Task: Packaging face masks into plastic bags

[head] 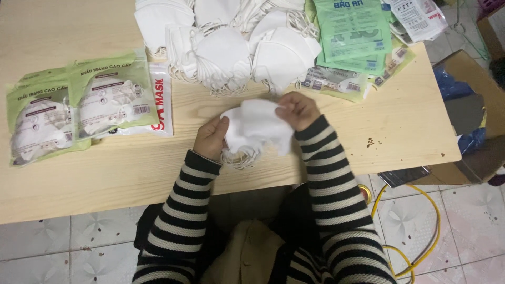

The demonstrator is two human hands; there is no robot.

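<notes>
Masks (258,126) near the counter's front edge: we are bunching them, left hand (210,139) and right hand (298,109) fingers pinching; bagging needs a firm grip.

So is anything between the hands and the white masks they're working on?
Nothing visible. The left hand and right hand both already grip the masks directly, above the table.
</notes>
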